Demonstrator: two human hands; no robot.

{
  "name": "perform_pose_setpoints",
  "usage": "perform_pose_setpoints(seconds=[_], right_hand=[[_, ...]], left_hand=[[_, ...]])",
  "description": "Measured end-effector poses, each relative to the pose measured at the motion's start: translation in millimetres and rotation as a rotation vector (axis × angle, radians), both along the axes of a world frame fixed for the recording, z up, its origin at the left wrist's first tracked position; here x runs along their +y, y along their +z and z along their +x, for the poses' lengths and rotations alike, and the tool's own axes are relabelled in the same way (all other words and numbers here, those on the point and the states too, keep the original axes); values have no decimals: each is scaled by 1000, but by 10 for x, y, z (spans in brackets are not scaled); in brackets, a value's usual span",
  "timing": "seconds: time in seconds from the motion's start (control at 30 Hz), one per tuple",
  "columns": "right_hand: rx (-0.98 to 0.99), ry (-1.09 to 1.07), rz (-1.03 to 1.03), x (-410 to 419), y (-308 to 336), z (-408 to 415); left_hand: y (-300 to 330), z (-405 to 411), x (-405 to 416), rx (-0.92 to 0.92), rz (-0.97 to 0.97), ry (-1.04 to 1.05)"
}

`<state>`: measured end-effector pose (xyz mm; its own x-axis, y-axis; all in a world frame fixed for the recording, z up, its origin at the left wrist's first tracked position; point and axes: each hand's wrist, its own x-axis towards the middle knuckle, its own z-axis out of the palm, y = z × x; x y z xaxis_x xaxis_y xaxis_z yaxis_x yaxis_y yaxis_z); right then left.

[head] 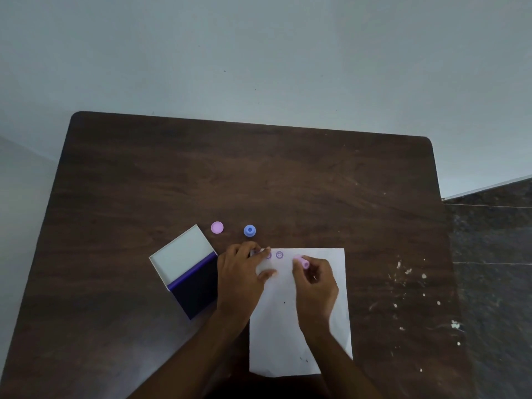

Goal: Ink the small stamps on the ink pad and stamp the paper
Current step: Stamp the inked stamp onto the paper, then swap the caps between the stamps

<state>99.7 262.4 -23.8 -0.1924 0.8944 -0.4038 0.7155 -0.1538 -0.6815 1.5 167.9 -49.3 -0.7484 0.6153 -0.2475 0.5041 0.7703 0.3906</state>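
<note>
A white sheet of paper [290, 326] lies on the dark wooden table [259, 174], with round purple prints [279, 255] along its top edge. My right hand [315, 283] pinches a small pink stamp [302, 261] just above the paper's upper part. My left hand [241, 275] rests flat on the paper's top left corner, fingers spread. The open ink pad [198, 289] sits left of that hand, its white lid [181, 254] folded back. A blue stamp [249, 230] stands upright behind the paper.
A pink cap [217, 227] lies behind the ink pad, left of the blue stamp. White paint flecks [403, 272] mark the table's right side. Past the right edge is dark stone floor [495, 269]; a pale wall [259, 53] is behind.
</note>
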Motion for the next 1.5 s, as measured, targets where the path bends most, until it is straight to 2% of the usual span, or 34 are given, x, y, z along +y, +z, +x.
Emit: perform_pose_setpoints(seconds=[0.07,0.2,0.3,0.43,0.53,0.67,0.77,0.87,1.23,1.5], right_hand=[[52,-52,-1,2,58,85],[13,86,-124,-5,109,90],[95,83,-182,-25,171,31],[271,28,-320,-18,335,-103],[412,29,-396,-44,456,-201],[628,-71,-691,-72,600,-337],[693,-187,-904,-111,678,-420],[756,-313,-1047,-159,725,-480],[784,-391,-1101,-209,833,-626],[845,-332,-1096,-248,933,-666]], left_hand=[[8,3,3,10,8,9],[19,8,7,34,2,-7],[52,-4,-17,-37,-30,-21],[173,-22,-91,-100,96,181],[260,-124,-200,-165,2,256],[336,-308,-382,-32,146,361],[358,-490,-431,58,216,384],[332,-670,-450,65,240,382],[188,-855,-361,82,129,285],[215,-880,-364,17,234,289]])
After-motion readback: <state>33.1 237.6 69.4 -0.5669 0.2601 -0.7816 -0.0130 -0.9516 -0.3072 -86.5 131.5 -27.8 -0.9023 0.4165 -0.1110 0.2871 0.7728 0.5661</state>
